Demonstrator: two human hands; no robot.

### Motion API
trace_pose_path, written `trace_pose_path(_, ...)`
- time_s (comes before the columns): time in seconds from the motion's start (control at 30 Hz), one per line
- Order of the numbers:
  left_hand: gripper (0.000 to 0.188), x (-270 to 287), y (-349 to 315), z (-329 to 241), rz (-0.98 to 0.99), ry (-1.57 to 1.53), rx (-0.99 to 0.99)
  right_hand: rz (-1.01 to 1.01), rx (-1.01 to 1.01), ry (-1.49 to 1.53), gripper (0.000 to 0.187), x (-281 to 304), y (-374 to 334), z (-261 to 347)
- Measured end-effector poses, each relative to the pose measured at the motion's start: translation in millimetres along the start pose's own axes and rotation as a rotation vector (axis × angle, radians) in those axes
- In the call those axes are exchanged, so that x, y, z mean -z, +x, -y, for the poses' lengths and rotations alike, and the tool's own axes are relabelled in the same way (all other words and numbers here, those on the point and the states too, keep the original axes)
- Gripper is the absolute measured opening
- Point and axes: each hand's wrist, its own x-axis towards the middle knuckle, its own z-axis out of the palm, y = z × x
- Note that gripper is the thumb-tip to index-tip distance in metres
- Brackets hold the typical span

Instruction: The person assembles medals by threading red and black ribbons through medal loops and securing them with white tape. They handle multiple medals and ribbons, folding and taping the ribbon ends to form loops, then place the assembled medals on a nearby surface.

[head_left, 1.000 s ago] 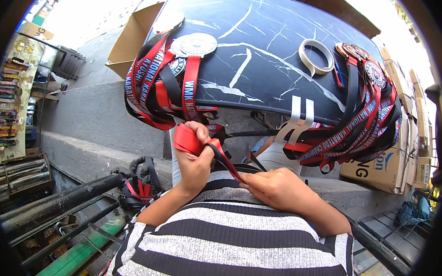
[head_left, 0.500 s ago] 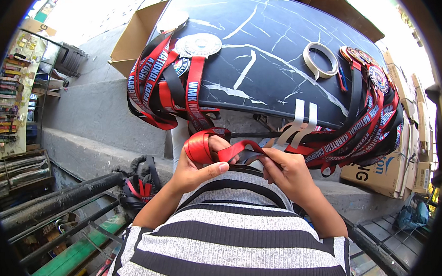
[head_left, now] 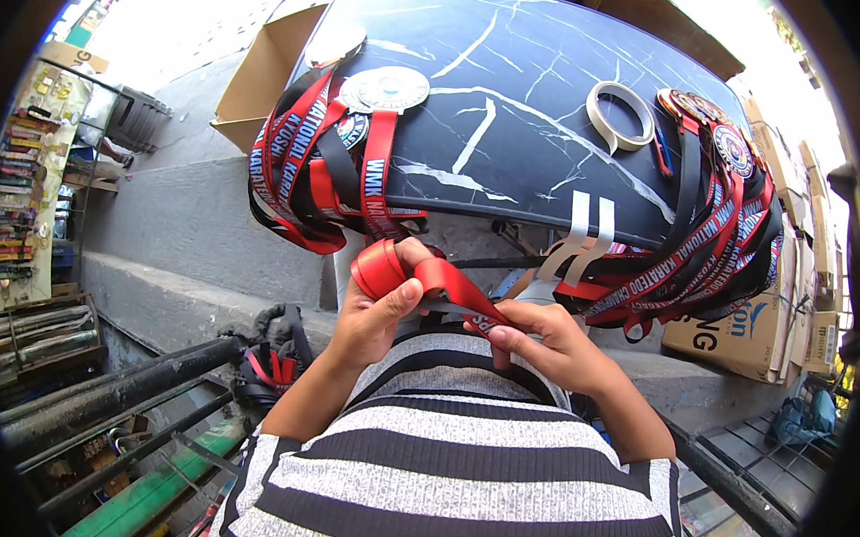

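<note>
A red ribbon [head_left: 452, 285] is stretched between my two hands, above my lap and in front of the table edge. My left hand [head_left: 373, 317] is closed on it, with a wide loop wrapped round the fingers and the thumb pointing inward. My right hand [head_left: 556, 345] pinches the ribbon farther along between thumb and fingers; a printed stretch shows beside the fingertips. Silver-coloured medals [head_left: 384, 88] lie on the table's left end, their red and black ribbons [head_left: 296, 169] hanging over the edge. Whether the held ribbon carries a medal is hidden.
The dark marbled table [head_left: 536, 62] bears a tape roll [head_left: 597, 127], a pen [head_left: 664, 153] and bronze-coloured medals [head_left: 701, 108] with hanging ribbons [head_left: 708, 256]. Tape strips [head_left: 582, 228] hang off its front edge. Cardboard boxes [head_left: 735, 337] stand at right, black railings [head_left: 118, 383] at left.
My left hand has moved slightly left and up with the loop. My right hand has turned and come slightly lower, and the ribbon between them now slopes down with printing in view.
</note>
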Motion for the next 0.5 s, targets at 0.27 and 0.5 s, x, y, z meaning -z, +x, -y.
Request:
trace_pose_path(0.27, 0.037, -6.7, 4.0, 1.0, 0.196, -0.090, 0.045, 0.052, 0.098, 0.140, 0.031, -5.0, 9.4, -4.7)
trace_pose_path(0.5, 0.031, -16.6, 0.2, 1.8, 0.231, 0.234, -0.015, -0.002, 0.234, -0.278, 0.077, -12.9, 7.0, -2.7)
